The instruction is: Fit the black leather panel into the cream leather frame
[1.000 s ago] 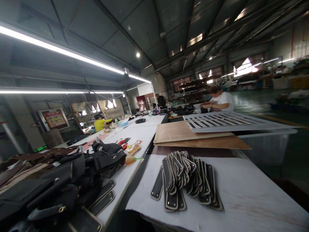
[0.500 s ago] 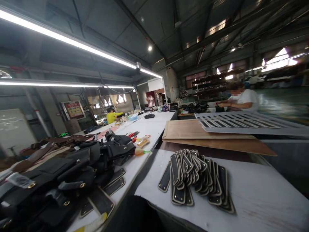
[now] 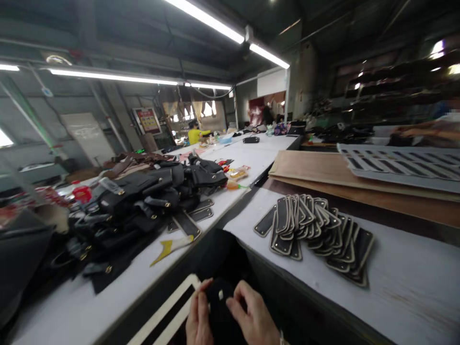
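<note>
1. Nearest, low centre: left hand (image 3: 197,318) and right hand (image 3: 253,316) both pinching one small black piece (image 3: 221,306), held between the two tables.
2. Could slip into the dark gap below, given such a light fingertip grip.
3. Right, on the white table (image 3: 395,282): one fanned heap of black tabs (image 3: 316,227), too overlapped to count.
4. Left: one pile of black bags (image 3: 143,201).
5. Far: one person in yellow (image 3: 196,134).
</note>
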Tool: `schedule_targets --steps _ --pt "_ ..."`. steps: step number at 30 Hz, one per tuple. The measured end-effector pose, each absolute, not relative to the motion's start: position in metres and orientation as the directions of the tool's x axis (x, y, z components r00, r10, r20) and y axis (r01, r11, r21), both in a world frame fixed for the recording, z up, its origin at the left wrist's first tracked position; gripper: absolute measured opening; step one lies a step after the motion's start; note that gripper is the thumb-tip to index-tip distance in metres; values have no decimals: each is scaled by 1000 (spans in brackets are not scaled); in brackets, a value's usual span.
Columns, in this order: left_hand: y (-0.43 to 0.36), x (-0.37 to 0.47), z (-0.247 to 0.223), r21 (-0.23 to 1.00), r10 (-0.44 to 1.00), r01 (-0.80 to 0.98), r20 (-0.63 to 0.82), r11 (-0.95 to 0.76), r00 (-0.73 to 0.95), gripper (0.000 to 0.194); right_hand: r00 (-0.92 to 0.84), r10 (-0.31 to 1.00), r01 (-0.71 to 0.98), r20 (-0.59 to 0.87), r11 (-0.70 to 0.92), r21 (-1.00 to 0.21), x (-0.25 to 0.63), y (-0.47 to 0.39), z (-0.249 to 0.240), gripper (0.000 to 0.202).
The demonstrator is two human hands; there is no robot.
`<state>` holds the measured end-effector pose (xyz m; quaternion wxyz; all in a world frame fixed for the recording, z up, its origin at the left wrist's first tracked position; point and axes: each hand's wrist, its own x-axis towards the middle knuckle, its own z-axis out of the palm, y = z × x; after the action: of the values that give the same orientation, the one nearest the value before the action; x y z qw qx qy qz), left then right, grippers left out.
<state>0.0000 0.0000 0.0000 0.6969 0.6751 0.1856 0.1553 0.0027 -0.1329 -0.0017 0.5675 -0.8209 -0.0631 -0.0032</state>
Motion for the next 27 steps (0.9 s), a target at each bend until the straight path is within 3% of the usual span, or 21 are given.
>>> schedule_targets --steps 4,10,17,27 --pt "9 -4 -9 993 340 46 -80 108 937 54 992 116 83 49 -309 -947 2 -131 -1 22" --pt "9 -9 -11 995 345 -10 -23 96 938 43 995 102 34 0 -326 -945 -2 -130 3 20" --pt "6 -10 1 996 398 -10 -29 94 917 46 985 164 118 59 -380 -917 -5 -123 14 17" --pt "3 -9 -3 990 375 -14 -40 140 926 40 956 244 239 161 -338 -910 2 -124 4 27"
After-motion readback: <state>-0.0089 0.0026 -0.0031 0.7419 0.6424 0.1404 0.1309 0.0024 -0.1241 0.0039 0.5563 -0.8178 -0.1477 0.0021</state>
